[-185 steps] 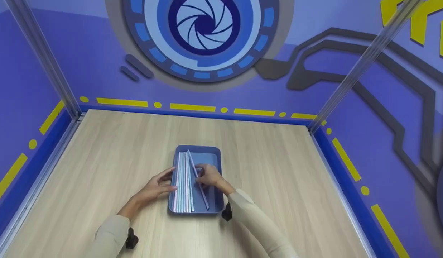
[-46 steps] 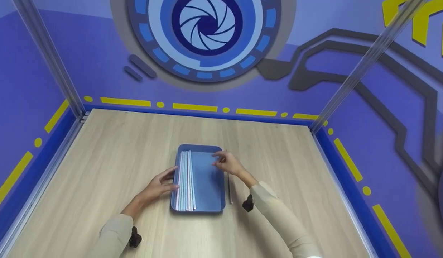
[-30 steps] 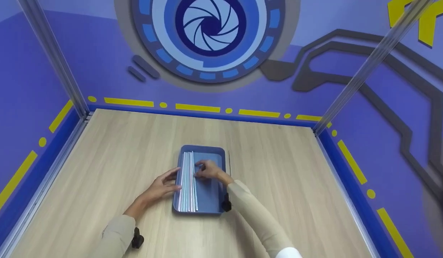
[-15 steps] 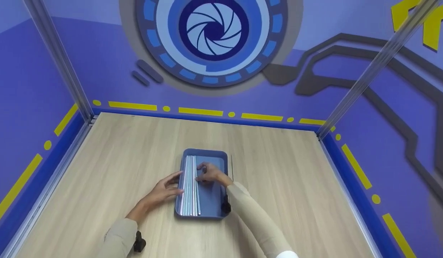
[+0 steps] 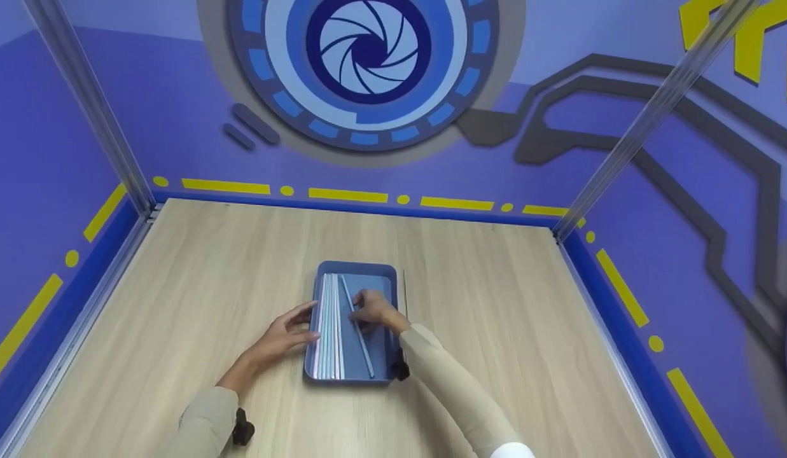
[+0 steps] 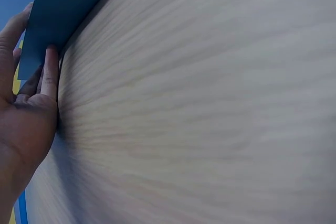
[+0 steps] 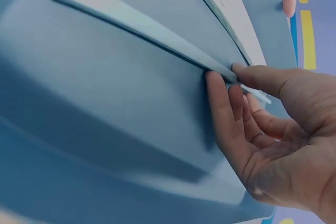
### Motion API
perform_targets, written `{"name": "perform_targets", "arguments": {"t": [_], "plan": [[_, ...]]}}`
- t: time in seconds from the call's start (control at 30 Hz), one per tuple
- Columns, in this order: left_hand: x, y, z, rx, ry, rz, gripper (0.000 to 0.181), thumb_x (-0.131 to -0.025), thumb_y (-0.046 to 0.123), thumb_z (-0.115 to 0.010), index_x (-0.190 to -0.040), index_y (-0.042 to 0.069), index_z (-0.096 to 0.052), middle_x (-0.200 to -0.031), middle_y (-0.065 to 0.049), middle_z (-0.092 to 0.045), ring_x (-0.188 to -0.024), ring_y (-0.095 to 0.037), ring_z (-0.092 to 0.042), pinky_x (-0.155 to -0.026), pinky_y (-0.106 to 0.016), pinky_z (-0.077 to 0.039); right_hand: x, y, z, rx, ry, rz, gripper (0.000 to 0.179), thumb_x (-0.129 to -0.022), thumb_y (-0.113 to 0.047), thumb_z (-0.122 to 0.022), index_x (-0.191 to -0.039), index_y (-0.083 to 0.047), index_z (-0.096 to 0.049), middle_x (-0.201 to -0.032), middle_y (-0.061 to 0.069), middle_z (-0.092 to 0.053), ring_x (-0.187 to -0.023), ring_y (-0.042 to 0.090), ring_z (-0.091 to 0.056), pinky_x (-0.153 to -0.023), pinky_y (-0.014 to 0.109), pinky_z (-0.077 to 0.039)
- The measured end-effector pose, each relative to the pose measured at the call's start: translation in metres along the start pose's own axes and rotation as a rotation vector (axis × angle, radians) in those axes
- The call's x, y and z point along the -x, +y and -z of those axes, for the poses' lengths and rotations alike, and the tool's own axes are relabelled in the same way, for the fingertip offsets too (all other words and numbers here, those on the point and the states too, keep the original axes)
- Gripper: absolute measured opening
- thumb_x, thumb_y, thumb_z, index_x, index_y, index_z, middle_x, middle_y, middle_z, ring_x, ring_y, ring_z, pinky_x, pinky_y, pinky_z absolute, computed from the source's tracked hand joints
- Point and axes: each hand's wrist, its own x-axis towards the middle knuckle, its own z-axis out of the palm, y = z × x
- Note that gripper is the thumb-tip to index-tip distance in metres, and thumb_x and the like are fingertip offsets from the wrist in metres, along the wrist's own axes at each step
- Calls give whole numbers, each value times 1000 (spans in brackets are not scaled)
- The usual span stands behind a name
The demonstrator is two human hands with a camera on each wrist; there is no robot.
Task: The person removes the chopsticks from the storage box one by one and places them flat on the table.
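Observation:
In the head view a blue tray (image 5: 383, 362) holds a row of thin pale sticks (image 5: 329, 324) along its left side. My right hand (image 5: 374, 310) pinches one light-blue stick (image 5: 366, 356) between thumb and fingers. That stick slants apart from the row, over the tray's bare right part. In the right wrist view the held stick (image 7: 136, 24) stretches away from my fingertips, its far end uneven; the row (image 7: 226, 9) lies beyond. My left hand (image 5: 278, 337) touches the tray's left edge with straight fingers. The left wrist view shows a finger (image 6: 50, 72) against the tray's outer wall (image 6: 68, 9).
A thin dark stick (image 5: 405, 286) lies on the table just right of the tray, partly hidden by my right arm. The wood-grain table (image 5: 482, 305) ends at blue printed walls (image 5: 177, 127) at the back and sides.
Earlier, a purplish stick was in my right hand; later, a thin stick shows right of the tray. My right hand returned to the row and has drawn a light-blue stick rightward. My left hand stayed.

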Motion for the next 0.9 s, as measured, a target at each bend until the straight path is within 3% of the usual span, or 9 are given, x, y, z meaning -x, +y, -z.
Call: {"name": "perform_targets", "arguments": {"t": [0.17,0.3,0.43,0.63,0.9], "plan": [[-1,-2,1,0,-9,-17,78,-94,11,-73,-160,8,-31,-149,-32,-42,-135,-43,-47,-98,-24,-55,3,1,3,-34,18,38,26,-85,0,-76,-108,3,-64,-98,14,-67,-69,26,-72,-58,34,-63],[-1,-3,1,-8,4,-13,78,-94,11,-74,-160,8,-32,-150,-31,-43,-135,-43,-47,-98,-23,-55,5,3,4,-34,14,112,27,-89,-2,-72,-114,5,-63,-104,20,-70,-71,27,-73,-57,33,-63],[0,-2,1,-10,11,-15,79,-94,11,-74,-160,6,-31,-149,-32,-43,-134,-41,-49,-98,-23,-55,7,4,6,-9,11,163,30,-93,-4,-67,-121,5,-62,-100,23,-73,-72,28,-74,-56,34,-63],[0,-3,1,4,-6,-26,80,-94,8,-73,-160,3,-29,-149,-35,-42,-134,-45,-49,-98,-23,-56,11,4,13,-27,0,195,34,-95,-4,-68,-127,5,-61,-90,19,-74,-66,22,-72,-56,35,-63],[1,-2,1,51,-25,-7,81,-95,8,-72,-161,3,-25,-152,-33,-37,-139,-47,-43,-100,-23,-55,17,-1,24,-90,1,210,36,-95,-6,-70,-128,7,-60,-84,17,-73,-62,26,-73,-56,38,-63]]}}
